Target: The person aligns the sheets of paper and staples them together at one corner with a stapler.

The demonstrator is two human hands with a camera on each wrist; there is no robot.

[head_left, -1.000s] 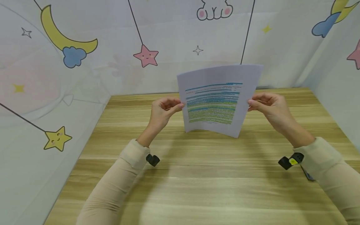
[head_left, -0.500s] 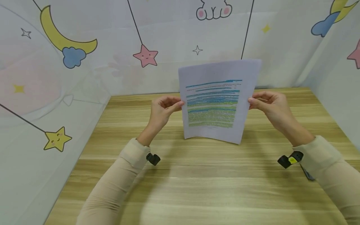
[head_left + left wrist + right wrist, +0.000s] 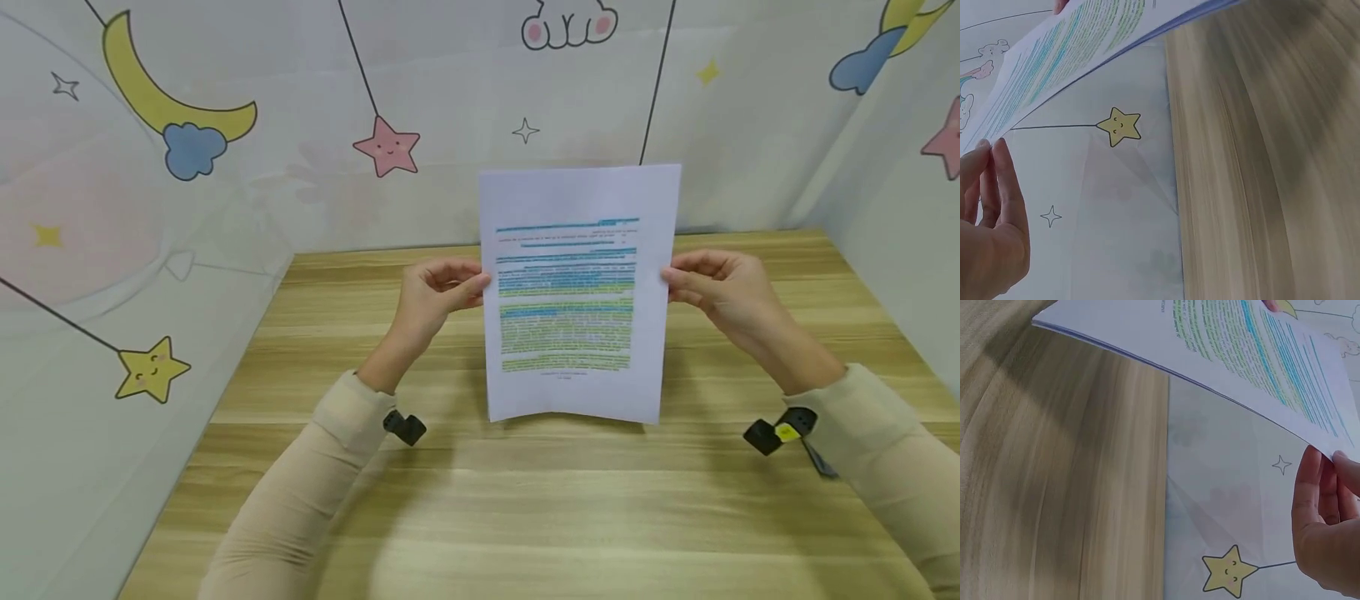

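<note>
A stack of printed paper sheets (image 3: 577, 192), its text marked in blue and yellow-green highlighter, is held up over the table with its face toward the head camera. My left hand (image 3: 438, 292) pinches its left edge between thumb and fingers. At the opposite edge, my right hand (image 3: 723, 287) pinches the stack the same way. Both wrist views show the layered edge of the paper stack (image 3: 1141, 40), with the left hand (image 3: 994, 225) and right hand (image 3: 1329, 519) each at one side near its upper part. The bottom edge bows slightly.
Beneath the paper lies a wood-grain table (image 3: 525, 517). A white cloth wall (image 3: 465, 92) printed with stars and moons rises behind it and along both sides. Partly behind the right wrist, a dark flat object (image 3: 819, 458) lies on the table. Each wrist wears a small black camera (image 3: 405, 427).
The paper stack has swung from tilted and curved to flatter and more upright, its lower edge coming down and nearer. Both hands keep their pinch in nearly the same place.
</note>
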